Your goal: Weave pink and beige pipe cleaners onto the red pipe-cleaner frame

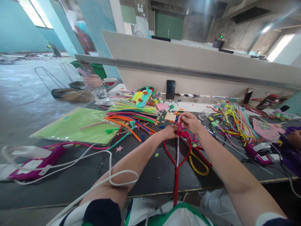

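Observation:
In front of me is a shape bent from red pipe cleaners (176, 179), with a heart-like loop, a pale lilac strand up its middle and a long red stem hanging toward my lap. My left hand (171, 132) is closed on the knotted top of it. Just above and to the right, my right hand (190, 122) pinches a magenta pipe cleaner (179, 124) standing up from that knot. The fingertips partly hide the join. Beside the right forearm lies a yellow loop (199, 169) on the dark table (150, 175).
Bundles of coloured pipe cleaners (131, 110) lie behind my left hand, near a green plastic-wrapped sheet (75, 125). White cables (110, 169) cross my left forearm from a magenta power strip (37, 163). A phone (170, 89) leans on the partition. Another person's hand (295, 138) is at far right.

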Demonstrator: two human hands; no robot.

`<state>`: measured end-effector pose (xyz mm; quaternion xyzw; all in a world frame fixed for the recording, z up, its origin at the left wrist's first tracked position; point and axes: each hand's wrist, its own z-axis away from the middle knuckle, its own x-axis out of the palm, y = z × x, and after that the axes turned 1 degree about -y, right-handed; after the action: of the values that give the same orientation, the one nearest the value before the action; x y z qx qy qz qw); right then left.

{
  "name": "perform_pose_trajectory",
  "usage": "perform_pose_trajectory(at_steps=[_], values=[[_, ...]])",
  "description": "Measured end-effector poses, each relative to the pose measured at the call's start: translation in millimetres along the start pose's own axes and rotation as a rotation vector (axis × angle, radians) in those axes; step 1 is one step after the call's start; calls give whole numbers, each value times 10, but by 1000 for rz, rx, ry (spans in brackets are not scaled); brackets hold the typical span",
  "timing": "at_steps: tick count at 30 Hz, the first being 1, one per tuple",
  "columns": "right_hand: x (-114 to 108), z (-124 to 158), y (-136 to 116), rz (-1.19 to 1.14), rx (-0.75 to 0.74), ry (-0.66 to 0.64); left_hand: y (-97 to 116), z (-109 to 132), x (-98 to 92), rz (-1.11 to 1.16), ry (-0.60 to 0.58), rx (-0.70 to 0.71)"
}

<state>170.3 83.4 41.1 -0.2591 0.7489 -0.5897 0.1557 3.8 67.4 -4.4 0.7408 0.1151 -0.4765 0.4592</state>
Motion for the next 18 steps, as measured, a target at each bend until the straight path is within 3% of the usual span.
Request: perform_pose_trajectory(at_steps=[6, 18], values=[[-24, -13, -46, 24, 17, -21, 2, -32, -61, 67, 57, 77], [-67, -115, -30, 29, 10, -67, 1, -2, -159, 231, 1, -68]])
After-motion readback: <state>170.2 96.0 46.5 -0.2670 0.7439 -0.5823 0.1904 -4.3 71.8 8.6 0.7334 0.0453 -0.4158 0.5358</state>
